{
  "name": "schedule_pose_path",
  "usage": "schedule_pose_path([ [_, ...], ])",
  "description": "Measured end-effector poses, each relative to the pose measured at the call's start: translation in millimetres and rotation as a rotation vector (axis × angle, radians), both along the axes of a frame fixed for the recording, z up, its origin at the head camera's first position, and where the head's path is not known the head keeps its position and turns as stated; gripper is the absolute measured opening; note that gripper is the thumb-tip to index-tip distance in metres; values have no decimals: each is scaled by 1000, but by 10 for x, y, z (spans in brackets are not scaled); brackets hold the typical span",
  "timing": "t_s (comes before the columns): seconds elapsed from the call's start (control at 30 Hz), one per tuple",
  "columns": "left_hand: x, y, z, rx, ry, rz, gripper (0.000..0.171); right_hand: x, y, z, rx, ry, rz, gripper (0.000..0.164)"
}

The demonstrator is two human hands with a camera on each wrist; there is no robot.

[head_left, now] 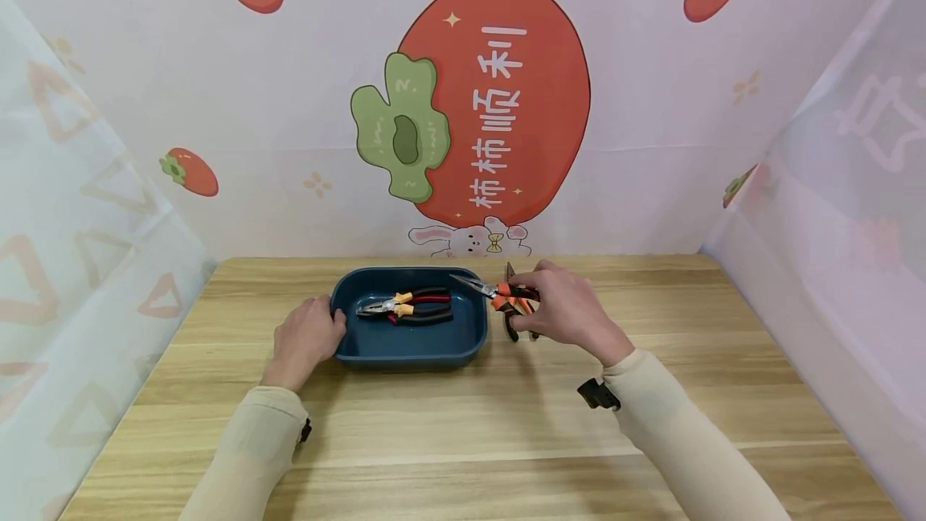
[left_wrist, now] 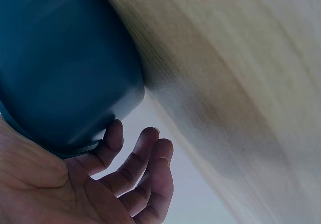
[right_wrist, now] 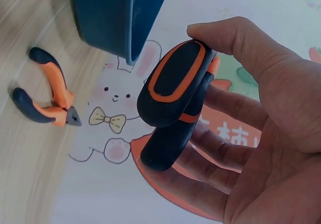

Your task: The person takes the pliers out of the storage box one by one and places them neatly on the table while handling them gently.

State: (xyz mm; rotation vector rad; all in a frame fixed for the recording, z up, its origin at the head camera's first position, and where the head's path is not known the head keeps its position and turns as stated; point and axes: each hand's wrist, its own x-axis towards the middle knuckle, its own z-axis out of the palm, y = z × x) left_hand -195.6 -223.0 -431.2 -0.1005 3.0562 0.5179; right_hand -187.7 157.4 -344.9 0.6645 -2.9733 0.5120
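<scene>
1. The right hand (head_left: 571,308), right of centre in the head view, pinches the handles of the long-nose pliers (head_left: 488,289) between thumb and fingers; in its wrist view the two handles lie close together.
2. The long-nose pliers run nearly sideways across the head view, their tip pointing left and a little up. That tip overlaps the upper right corner of the tub (head_left: 408,362), while the handles lie to the right of it, so the tub is leftward of the right hand's fingers.
3. The left hand (head_left: 307,336), left of centre, grips the tub's left end, thumb over the rim and fingers outside the wall. In its wrist view these are loosely bent, and the nearest one touches the wall.
4. The yellow pliers (head_left: 403,309) lie inside the tub, toward its upper middle, their long axis roughly sideways, head to the left.
5. The cutters (right_wrist: 62,98) rest on the worktop (head_left: 463,441), handles spread. In the head view they sit just right of the tub, long axis top to bottom, partly hidden by the right hand, which is the nearer one to them.
</scene>
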Motion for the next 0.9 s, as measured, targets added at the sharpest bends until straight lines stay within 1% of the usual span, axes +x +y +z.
schedule_pose_path([
  [0.17,8,3,-5,1,-4,-3,44,-10,80,-17,-3,6,-12,53],
  [0.43,8,1,4,1,1,-6,43,-28,214,-74,-13,33,-33,49],
  [0.57,9,1,5,1,4,-8,43,-36,268,-111,-20,45,-45,50],
  [0.9,14,4,-7,3,7,-3,42,-79,390,-166,-27,5,-81,52],
])
